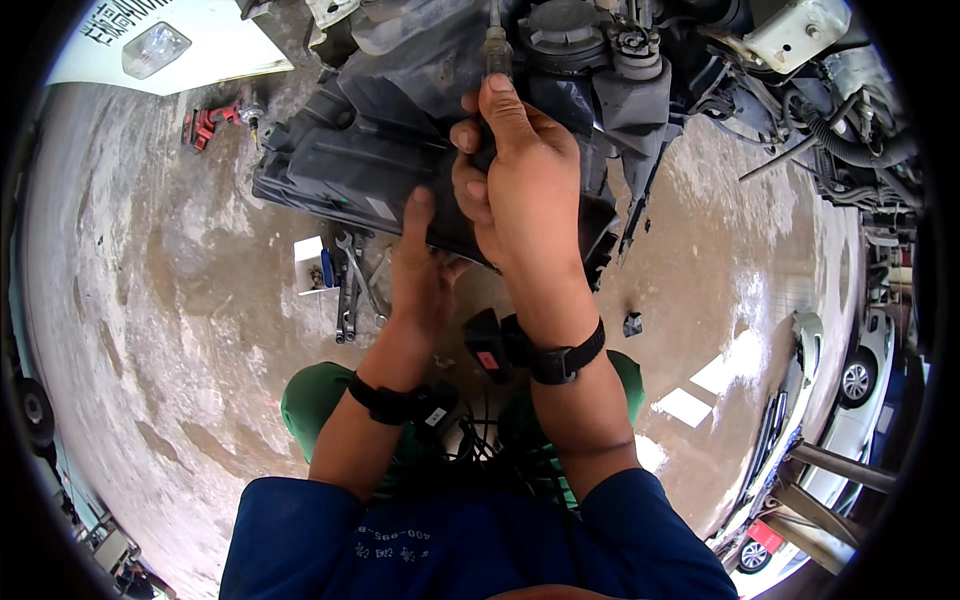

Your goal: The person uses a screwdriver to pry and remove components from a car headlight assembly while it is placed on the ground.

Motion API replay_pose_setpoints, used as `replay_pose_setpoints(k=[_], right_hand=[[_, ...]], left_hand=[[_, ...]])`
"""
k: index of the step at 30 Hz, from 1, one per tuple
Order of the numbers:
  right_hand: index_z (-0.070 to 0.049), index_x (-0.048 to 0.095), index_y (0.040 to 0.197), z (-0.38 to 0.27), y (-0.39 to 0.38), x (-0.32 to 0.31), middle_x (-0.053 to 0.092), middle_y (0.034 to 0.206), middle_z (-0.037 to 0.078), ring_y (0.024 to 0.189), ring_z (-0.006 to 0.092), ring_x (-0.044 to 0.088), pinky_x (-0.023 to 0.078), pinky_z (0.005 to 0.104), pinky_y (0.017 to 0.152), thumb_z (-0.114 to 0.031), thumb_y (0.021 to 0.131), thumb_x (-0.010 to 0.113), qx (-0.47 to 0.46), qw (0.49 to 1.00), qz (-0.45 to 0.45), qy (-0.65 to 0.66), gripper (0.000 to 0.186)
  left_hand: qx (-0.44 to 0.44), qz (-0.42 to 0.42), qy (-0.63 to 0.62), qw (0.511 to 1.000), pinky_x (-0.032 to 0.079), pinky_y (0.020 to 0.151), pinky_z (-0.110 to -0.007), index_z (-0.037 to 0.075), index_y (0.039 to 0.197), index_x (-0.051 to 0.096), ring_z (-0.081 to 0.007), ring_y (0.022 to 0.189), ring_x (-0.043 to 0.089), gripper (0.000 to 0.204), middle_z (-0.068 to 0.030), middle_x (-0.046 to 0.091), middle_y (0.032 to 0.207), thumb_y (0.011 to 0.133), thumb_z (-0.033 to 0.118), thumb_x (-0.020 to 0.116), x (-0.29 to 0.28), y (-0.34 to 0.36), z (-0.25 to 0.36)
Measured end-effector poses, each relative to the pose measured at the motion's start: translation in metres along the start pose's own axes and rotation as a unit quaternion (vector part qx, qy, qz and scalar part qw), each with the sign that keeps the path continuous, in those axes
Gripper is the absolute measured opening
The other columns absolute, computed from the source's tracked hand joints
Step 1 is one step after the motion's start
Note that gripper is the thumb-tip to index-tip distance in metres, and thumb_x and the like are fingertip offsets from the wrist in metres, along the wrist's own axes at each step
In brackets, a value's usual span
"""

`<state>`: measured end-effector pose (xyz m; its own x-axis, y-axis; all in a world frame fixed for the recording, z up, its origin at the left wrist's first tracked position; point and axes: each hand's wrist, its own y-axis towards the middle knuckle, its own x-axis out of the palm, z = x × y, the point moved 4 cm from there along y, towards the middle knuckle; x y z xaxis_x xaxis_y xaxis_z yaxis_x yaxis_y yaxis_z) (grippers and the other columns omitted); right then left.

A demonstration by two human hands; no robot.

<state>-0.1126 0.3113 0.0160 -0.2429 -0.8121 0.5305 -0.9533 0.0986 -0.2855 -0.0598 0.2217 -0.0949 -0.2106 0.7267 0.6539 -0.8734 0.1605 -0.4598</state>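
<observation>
Wrists: we wear black straps, the left one [385, 404] and the right one [566, 363], below the hands.
Left hand: our left hand [420, 275] is at the near edge of the housing, thumb upright against it; the other fingers are mostly hidden, so we cannot tell how firmly they close.
Right hand: our right hand [530, 165] has its fingers wrapped around a clear-handled screwdriver [497, 55], thumb along the handle, shaft pointing away from us.
Black plastic housing: we see it [350, 165] beneath both hands, before the vehicle's front.
Floor, left: combination wrenches [350, 300] lie just beside an open white box [308, 272]; farther off we find a red cordless power tool [210, 125].
Far left: a white body panel [225, 55] carries a lamp [156, 50].
</observation>
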Motion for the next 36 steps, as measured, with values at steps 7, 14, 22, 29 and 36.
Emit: replay_pose_setpoints(k=[7, 14, 22, 29, 36], right_hand=[[0.002, 0.058, 0.092, -0.055, -0.003, -0.029, 0.055, 0.070, 0.003, 0.042, 0.0064, 0.038, 0.021, 0.0205, 0.035, -0.029, 0.094, 0.062, 0.008, 0.988, 0.048, -0.146, 0.031], [0.002, 0.059, 0.096, -0.087, -0.004, -0.014, 0.054, 0.069, 0.001, 0.045, 0.0043, 0.037, 0.021, 0.0198, 0.036, -0.031, 0.098, 0.057, 0.026, 0.973, -0.045, -0.225, 0.033], [0.002, 0.060, 0.091, -0.061, -0.035, -0.052, 0.051, 0.065, 0.000, 0.048, 0.0049, 0.042, 0.030, 0.0204, 0.042, -0.030, 0.097, 0.060, -0.091, 0.952, 0.054, -0.286, 0.032], [-0.002, 0.057, 0.087, -0.041, -0.047, -0.118, 0.052, 0.064, 0.000, 0.047, 0.0060, 0.044, 0.031, 0.0212, 0.043, -0.028, 0.096, 0.062, -0.170, 0.941, 0.131, -0.261, 0.028], [0.001, 0.061, 0.090, -0.065, -0.024, -0.186, 0.061, 0.077, 0.005, 0.063, 0.0110, 0.057, 0.043, 0.0237, 0.053, -0.043, 0.085, 0.074, -0.242, 0.835, 0.328, -0.369, 0.045]], left_hand=[[0.009, 0.067, 0.037, 0.997, 0.047, 0.092, -0.041, 0.010, 0.137, 0.044, -0.0255, 0.114, 0.055, 0.077, -0.0087, 0.054, 0.130, 0.082, 0.059, 0.064, -0.009, 0.007, 0.006], [-0.103, -0.053, -0.237, 0.965, 0.045, 0.102, -0.047, 0.008, 0.134, 0.048, -0.0305, 0.117, 0.058, 0.064, -0.0121, 0.058, 0.129, 0.088, 0.051, 0.056, -0.014, 0.030, -0.003], [-0.102, -0.072, -0.251, 0.960, 0.046, 0.102, -0.048, 0.010, 0.134, 0.049, -0.0293, 0.118, 0.058, 0.065, -0.0110, 0.059, 0.128, 0.089, 0.056, 0.052, -0.017, 0.042, -0.017], [-0.110, -0.005, -0.090, 0.990, 0.047, 0.097, -0.050, 0.009, 0.132, 0.048, -0.0291, 0.115, 0.059, 0.068, -0.0110, 0.058, 0.126, 0.083, 0.053, 0.067, -0.022, 0.035, -0.032], [-0.098, 0.001, -0.077, 0.992, 0.046, 0.096, -0.052, 0.012, 0.131, 0.049, -0.0285, 0.117, 0.056, 0.071, -0.0103, 0.056, 0.129, 0.078, 0.052, 0.074, -0.032, 0.040, -0.044]])
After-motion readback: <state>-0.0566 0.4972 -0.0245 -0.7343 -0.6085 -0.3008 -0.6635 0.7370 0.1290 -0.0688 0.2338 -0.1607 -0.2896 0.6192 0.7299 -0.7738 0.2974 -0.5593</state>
